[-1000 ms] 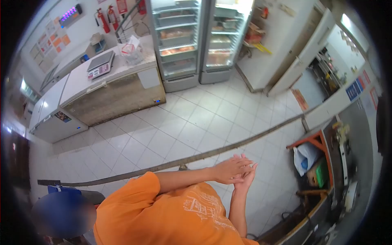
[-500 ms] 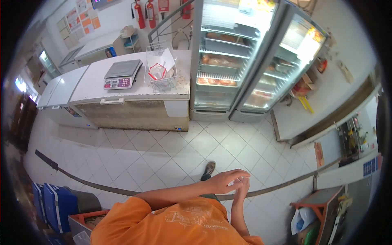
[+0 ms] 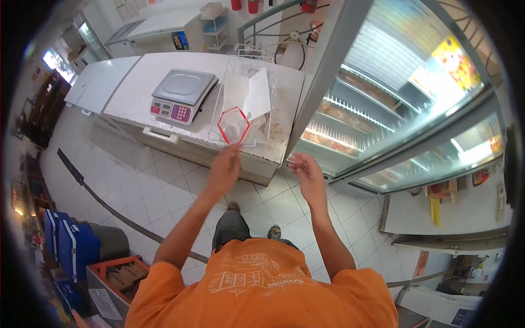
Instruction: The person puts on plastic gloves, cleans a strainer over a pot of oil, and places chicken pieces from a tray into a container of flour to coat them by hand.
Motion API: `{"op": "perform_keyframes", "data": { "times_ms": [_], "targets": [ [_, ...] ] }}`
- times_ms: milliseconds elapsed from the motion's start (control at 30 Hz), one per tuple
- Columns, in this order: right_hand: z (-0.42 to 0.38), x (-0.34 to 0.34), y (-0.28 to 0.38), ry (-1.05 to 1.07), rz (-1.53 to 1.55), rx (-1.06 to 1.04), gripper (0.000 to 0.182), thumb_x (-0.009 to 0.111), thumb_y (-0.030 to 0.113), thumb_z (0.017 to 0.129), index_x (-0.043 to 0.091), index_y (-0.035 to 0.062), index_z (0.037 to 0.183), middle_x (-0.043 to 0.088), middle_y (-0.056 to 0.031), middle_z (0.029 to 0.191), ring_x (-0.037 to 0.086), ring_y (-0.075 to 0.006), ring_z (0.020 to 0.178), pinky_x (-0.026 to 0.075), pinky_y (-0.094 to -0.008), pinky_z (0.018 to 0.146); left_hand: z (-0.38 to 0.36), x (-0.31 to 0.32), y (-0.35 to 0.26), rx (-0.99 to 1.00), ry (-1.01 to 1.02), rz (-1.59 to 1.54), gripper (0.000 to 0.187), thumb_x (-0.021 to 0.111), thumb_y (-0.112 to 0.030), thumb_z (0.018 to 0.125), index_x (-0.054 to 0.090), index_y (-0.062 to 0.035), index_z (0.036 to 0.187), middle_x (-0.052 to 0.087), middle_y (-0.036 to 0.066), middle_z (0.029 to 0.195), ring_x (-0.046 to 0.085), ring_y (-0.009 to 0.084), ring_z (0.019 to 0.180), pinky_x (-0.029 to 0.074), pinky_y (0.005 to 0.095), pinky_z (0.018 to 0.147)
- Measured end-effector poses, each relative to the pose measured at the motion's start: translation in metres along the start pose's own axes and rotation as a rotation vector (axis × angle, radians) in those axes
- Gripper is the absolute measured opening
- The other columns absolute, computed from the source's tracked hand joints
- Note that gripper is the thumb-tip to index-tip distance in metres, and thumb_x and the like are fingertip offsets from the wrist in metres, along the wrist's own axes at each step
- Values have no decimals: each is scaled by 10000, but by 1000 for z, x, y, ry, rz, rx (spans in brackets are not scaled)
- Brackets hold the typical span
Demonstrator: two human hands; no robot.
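Observation:
My left hand reaches forward over the front of the white chest freezer, with a finger stretched out right at the near rim of a white wire basket. Just beyond that fingertip lies a clear plastic bag with a red edge, in the basket beside white paper sheets. Off to the right, my right hand is raised before the freezer's corner, its fingers loosely bent and apart, holding nothing. A digital scale with a grey plate stands left of the basket on the freezer lid.
Lit glass-door fridges with packed shelves rise at the right. Behind my left side are blue cooler boxes, a grey bin and an orange-edged crate. Tiled floor runs between me and the freezer.
I have stepped closer to the chest freezer. My hands, close together before, have parted; the left has gone forward to the basket and the right is raised at its right.

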State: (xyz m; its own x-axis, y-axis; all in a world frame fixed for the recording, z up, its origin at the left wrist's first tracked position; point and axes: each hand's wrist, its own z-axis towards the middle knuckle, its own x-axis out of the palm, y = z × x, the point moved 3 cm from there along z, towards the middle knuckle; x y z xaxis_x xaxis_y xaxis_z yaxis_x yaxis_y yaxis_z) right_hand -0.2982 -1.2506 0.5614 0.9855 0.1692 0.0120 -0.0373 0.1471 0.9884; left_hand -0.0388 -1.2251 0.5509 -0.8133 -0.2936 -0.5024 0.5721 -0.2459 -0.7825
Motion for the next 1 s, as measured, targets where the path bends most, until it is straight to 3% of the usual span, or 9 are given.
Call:
{"op": "perform_keyframes", "data": {
  "times_ms": [267,400,467,533,700,767,833,900,1000],
  "targets": [
    [151,135,-47,30,-844,-82,191,638,57,875,646,12,1061,695,-94,1035,653,-167,868,520,-306,737,123,8,82,24,397,401,290,646,-210,881,602,-37,1111,662,157,1057,648,334,980,542,429,796],
    [170,138,1,-305,-596,-269,75,607,59,892,643,25,948,712,-115,902,675,-222,834,539,-348,778,134,9,110,28,590,450,256,657,-222,862,602,-49,1042,670,118,1029,650,295,995,567,419,739],
    [173,117,30,-459,-19,-143,45,555,53,940,593,45,917,712,-157,945,685,-282,814,553,-380,797,133,6,122,48,594,360,263,654,-210,862,600,-49,1063,668,122,1013,652,309,955,555,429,744],
    [174,104,66,-582,311,-9,83,501,71,987,537,58,913,674,-123,827,642,-242,666,576,-375,738,135,4,129,70,589,273,271,651,-197,863,599,-49,1083,666,126,996,653,323,914,543,439,748],
    [153,89,66,-494,417,101,66,497,99,1002,544,55,984,444,-11,644,397,-93,494,519,-294,555,149,-5,130,111,648,88,155,616,-160,898,629,-59,1014,673,149,924,662,327,851,537,431,724],
    [149,104,47,-299,-272,384,137,592,185,976,591,65,1041,457,14,599,494,-104,546,496,-287,575,156,-13,131,142,645,-27,142,618,-159,900,623,-53,993,666,145,897,654,337,817,532,430,686],
    [148,132,15,53,-476,424,193,653,223,926,628,66,1035,499,-4,581,588,-152,600,498,-315,576,164,-17,129,167,628,-140,132,621,-158,903,618,-46,973,660,141,870,646,346,783,527,430,648],
    [148,161,-2,12,-948,223,261,759,266,815,672,58,945,580,-39,727,632,-211,629,479,-325,564,169,-21,130,102,596,-232,120,642,-151,896,615,-52,959,659,144,862,640,356,740,517,422,626],
    [149,186,-18,24,-1202,224,165,690,211,864,672,59,926,609,-101,829,655,-311,741,516,-385,632,167,-19,138,55,638,-243,145,668,-137,898,608,-57,1003,683,163,900,673,336,743,520,384,605]
  ]
}}
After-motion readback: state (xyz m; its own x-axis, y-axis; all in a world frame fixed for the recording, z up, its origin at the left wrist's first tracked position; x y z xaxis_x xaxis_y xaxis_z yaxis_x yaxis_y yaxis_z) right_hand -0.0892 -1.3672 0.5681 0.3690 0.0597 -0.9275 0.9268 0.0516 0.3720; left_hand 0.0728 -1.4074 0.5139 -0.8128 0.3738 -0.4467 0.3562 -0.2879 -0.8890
